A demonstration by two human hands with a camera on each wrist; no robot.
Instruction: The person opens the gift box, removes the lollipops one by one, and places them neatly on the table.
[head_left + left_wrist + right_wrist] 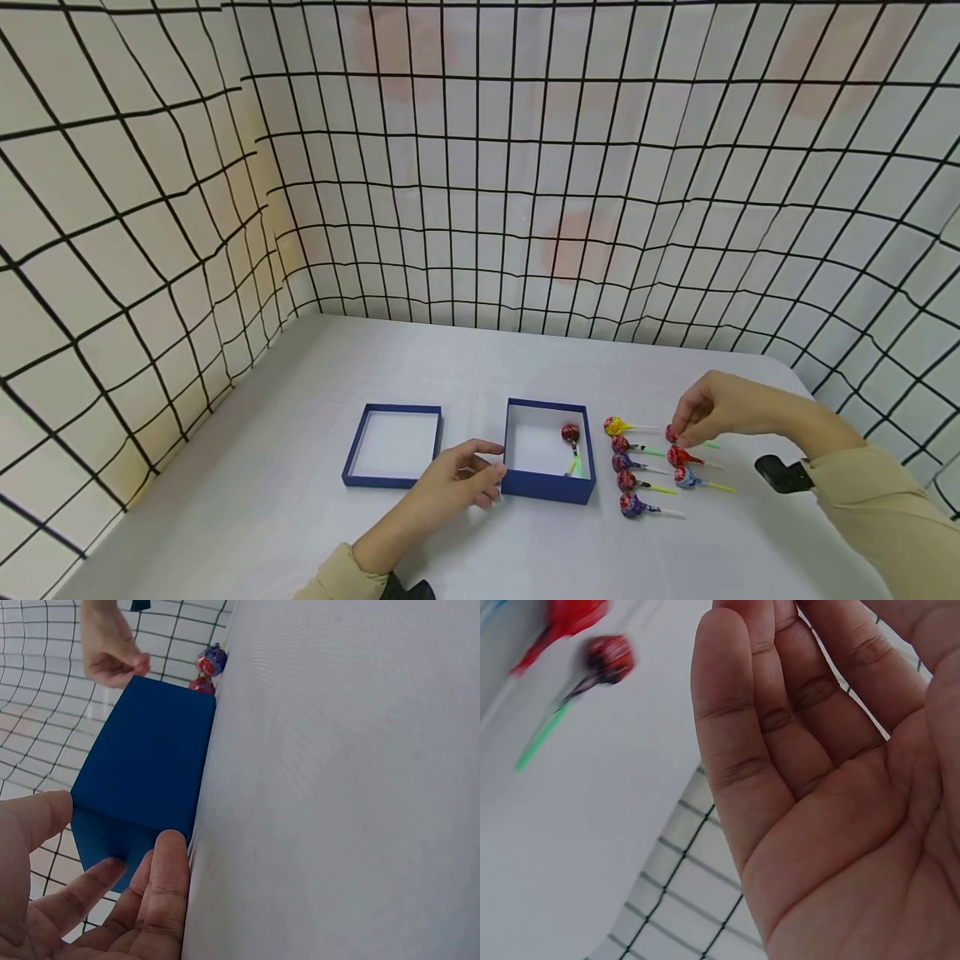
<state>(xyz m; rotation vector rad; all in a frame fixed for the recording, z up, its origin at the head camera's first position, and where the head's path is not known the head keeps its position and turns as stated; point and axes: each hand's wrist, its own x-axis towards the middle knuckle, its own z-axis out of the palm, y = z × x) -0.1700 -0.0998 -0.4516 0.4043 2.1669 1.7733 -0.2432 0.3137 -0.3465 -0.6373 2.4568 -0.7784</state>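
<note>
An open blue box (547, 490) with a white inside stands on the white table and holds one red lollipop (571, 434). My left hand (459, 482) rests with relaxed fingers against the box's near left corner. In the left wrist view, the left hand (142, 900) touches the blue wall (150, 765). To the right of the box lie several lollipops (626, 479) in two columns. My right hand (708, 408) hovers over the right column, fingertips just above a red lollipop (671, 434). The right wrist view shows that palm (802, 787) bare, with the red lollipop (609, 656) apart from it.
A second shallow blue tray, perhaps the lid (393, 479), lies left of the box. Grid-patterned cloth walls (480, 208) close in the table at the back and left. A black wrist camera (780, 473) sits on my right arm.
</note>
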